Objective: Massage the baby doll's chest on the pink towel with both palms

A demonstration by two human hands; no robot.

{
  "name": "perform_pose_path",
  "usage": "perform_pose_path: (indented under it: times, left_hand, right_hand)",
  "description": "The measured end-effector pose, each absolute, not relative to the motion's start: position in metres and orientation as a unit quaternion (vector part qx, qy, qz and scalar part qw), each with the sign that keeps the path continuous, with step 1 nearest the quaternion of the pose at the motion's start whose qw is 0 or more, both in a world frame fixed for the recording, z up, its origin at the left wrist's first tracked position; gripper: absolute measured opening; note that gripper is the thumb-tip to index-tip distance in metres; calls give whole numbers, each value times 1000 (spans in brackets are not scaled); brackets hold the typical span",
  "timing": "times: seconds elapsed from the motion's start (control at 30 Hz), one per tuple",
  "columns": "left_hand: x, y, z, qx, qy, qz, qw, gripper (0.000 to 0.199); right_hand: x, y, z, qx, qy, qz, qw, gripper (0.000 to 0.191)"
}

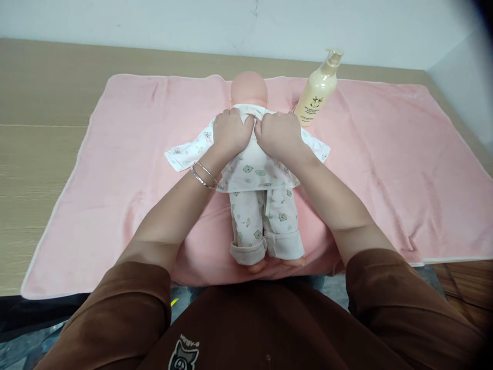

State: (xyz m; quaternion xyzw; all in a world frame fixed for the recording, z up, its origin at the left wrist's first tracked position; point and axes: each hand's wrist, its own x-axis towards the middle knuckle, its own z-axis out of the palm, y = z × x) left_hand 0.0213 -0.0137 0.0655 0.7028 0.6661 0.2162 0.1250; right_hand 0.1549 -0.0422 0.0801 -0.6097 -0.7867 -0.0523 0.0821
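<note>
Doll lies on the blanket; left hand and right hand rest on its shirt below the collar, fingers curled, can't tell if they pinch cloth. Looks like 2-handed handling at the shirt; next move probably calls for even thumbs.

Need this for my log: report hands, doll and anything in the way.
Left hand and right hand curled on patterned shirt, exact hold hidden. Doll on pink blanket. Pump bottle close to right hand, nothing seen blocking.
</note>
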Motion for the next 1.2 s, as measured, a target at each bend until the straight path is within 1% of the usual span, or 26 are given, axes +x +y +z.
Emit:
perform_pose_path:
  times: [0.2,0.37,0.47,0.57,0.7,0.87,1.03,1.2]
  left_hand:
    - [26,-32,76,722,662,178,98,52]
    - [32,-49,86,738,659,131,65,55]
    - [32,-49,86,743,654,128,63,54]
    - [27,-40,83,743,649,138,83,53]
    - [12,-20,78,737,644,159,130,54]
    - [-5,-3,74,733,621,180,211,51]
    - [4,-15,78,721,652,165,168,56]
    - [24,-40,84,751,634,150,112,53]
  right_hand:
    - [162,-31,75,-600,-792,-39,106,56]
    - [167,-20,77,-625,-771,28,117,59]
    - [170,-14,76,-625,-769,60,121,59]
    - [169,-15,74,-627,-768,51,122,60]
    - [160,-27,72,-622,-774,-3,119,66]
    - [149,-44,73,-619,-773,-25,135,61]
    - [156,-31,74,-613,-778,21,139,54]
    - [176,-5,72,-621,-761,107,152,54]
